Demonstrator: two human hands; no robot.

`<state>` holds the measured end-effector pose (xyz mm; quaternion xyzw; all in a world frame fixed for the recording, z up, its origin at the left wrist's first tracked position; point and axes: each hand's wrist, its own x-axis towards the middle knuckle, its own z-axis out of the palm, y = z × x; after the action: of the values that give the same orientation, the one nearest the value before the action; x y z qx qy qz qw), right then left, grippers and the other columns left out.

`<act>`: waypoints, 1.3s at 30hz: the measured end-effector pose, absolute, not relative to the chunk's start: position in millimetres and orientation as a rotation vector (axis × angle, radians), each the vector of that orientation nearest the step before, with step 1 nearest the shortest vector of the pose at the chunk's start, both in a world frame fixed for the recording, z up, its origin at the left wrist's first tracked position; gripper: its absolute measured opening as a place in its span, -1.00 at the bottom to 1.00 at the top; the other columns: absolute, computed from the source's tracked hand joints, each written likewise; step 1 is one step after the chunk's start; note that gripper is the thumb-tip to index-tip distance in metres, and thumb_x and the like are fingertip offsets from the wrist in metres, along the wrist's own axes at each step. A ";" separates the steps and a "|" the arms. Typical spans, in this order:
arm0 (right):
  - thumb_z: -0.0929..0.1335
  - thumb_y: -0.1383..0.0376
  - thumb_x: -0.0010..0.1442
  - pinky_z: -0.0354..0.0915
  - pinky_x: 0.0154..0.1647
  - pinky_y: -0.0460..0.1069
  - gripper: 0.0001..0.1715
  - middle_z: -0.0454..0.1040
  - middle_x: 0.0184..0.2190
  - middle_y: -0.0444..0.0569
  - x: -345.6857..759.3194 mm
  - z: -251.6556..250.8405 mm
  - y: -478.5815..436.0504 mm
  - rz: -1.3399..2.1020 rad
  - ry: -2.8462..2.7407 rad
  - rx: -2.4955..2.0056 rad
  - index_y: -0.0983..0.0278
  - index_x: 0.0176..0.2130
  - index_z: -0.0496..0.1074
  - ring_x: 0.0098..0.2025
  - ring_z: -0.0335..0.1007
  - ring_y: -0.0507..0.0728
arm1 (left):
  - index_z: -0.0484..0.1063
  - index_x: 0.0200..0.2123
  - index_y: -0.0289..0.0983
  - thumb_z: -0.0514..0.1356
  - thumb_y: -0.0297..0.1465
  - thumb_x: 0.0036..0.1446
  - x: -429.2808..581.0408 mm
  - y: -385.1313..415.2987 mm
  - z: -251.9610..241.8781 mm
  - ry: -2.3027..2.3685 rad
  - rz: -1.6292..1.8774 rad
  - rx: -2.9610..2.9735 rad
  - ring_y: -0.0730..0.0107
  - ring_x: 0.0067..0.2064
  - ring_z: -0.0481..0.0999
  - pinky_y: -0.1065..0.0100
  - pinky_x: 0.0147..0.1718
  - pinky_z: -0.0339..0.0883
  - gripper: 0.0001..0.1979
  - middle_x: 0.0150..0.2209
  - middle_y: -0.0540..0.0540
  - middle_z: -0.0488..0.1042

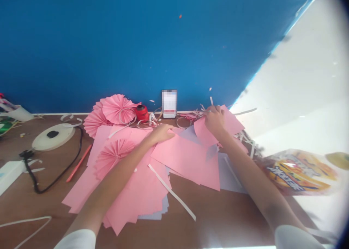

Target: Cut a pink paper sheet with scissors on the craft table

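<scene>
My left hand (pixel 161 132) rests palm down on a spread of pink paper sheets (pixel 188 158) on a brown table (pixel 226 216). My right hand (pixel 215 119) grips the upper edge of a folded pink sheet (pixel 203 132) near the blue wall. A pleated pink paper fan (pixel 111 155) lies on the sheets by my left forearm. Two more pink fans (pixel 114 111) lean at the wall's foot. Pale lilac sheets (pixel 231 178) show under the pink ones.
A red tape dispenser (pixel 141 112) and a small white card (pixel 169 103) stand by the wall. White paper strips (pixel 171 192), a red pencil (pixel 79 163), a black cable (pixel 54 169), a white round disc (pixel 53 136) and a colourful plastic packet (pixel 297 172) lie around.
</scene>
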<state>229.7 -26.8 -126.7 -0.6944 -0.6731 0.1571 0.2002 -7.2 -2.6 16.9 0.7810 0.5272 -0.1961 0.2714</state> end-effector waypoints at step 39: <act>0.16 0.44 0.17 0.09 0.01 0.06 -0.56 0.31 0.06 0.21 182.5 -139.3 -46.2 0.780 -1.997 -1.787 0.38 0.03 0.32 0.09 0.13 0.27 | -0.48 0.33 -0.12 -0.01 -0.28 0.21 -8.8 16.7 -9.7 1.755 -0.805 2.332 0.15 -0.21 0.49 0.21 -0.20 0.30 -0.22 -0.21 -0.16 0.49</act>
<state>182.5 -46.2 -139.3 -0.6305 -0.7045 0.2753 0.1742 -8.8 16.7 -9.7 0.7690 0.5787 -0.2656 0.0570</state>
